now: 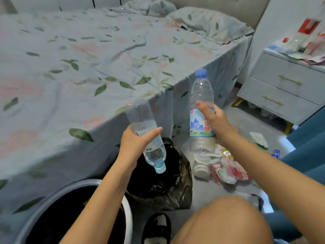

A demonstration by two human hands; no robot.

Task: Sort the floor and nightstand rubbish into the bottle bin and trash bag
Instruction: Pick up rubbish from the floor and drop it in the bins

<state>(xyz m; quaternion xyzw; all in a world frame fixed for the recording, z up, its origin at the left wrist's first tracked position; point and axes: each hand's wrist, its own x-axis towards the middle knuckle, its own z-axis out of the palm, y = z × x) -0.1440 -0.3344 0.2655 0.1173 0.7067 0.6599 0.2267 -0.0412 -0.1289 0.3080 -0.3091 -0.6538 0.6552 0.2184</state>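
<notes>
My left hand grips a clear plastic bottle upside down, its pale blue cap pointing down over the open black trash bag. My right hand holds a taller clear bottle upright by its blue mountain label, blue cap on top. The round bin with a pale rim and dark inside sits at the lower left, under my left forearm. Wrappers and another fallen bottle lie in a pile on the floor right of the bag. A small blue-capped bottle lies further right.
The bed with a leaf-print sheet fills the left and back. A white nightstand with bags and papers on top stands at the right. My bare knee and a black slipper are at the bottom. A teal surface edges the right.
</notes>
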